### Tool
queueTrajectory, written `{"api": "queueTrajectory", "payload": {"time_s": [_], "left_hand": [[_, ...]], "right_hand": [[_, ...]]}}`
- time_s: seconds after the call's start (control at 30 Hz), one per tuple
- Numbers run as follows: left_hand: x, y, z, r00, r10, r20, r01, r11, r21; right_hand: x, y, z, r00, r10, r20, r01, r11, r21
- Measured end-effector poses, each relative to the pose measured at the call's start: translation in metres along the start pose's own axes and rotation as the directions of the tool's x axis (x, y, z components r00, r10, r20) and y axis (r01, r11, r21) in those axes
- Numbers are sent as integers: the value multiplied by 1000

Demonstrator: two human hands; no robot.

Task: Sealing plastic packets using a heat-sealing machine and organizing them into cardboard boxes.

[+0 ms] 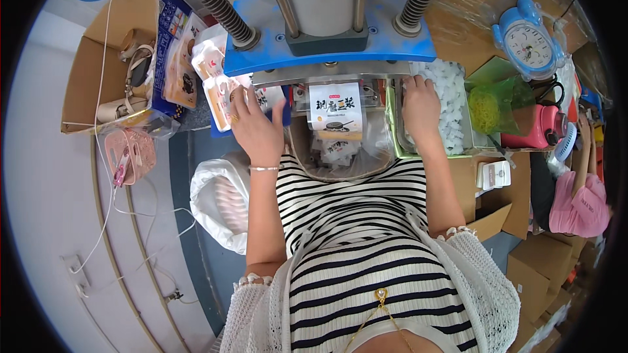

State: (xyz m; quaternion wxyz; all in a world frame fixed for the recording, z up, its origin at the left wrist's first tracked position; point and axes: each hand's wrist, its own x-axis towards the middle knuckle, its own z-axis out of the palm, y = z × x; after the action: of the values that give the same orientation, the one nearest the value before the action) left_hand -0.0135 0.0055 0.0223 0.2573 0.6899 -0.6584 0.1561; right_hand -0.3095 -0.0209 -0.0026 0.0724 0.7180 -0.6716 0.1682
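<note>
My left hand (255,127) lies over a stack of white and tan printed pouches (218,95) left of the press, fingers spread and thumb apart. My right hand (420,110) is at the near-left side of a green-edged box (400,134) of small white plastic pieces (451,101). Its fingers are bent together; whatever they hold is hidden. Between the hands, a printed pouch (335,110) hangs at the front of the blue press (327,46). Below it, a clear-walled bin (376,136) against my waist holds several more pouches.
Two spring-wrapped posts (229,13) flank the press. At left are a cardboard box (98,78), a pink basket (134,157) and a white bag (212,206). At right are a blue alarm clock (528,42), a green mesh bag (490,108), a red device (536,124) and another person's pink sleeve (585,199).
</note>
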Motion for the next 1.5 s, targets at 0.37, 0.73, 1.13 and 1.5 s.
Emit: {"api": "queueTrajectory", "payload": {"time_s": [0.37,0.73,1.13,1.5], "left_hand": [[-29,-19,-26,993,-71,99,104,919,-379],[-52,45,-13,720,-57,692,676,282,-681],[-67,54,8,670,-68,739,730,237,-641],[-33,44,32,714,-130,688,700,115,-705]], "right_hand": [[-1,-3,-25,988,140,-71,-67,785,616],[6,-66,-57,962,-97,254,-229,211,950],[1,-66,-19,946,-62,319,-305,174,936],[3,-42,-17,983,29,-179,78,823,562]]}}
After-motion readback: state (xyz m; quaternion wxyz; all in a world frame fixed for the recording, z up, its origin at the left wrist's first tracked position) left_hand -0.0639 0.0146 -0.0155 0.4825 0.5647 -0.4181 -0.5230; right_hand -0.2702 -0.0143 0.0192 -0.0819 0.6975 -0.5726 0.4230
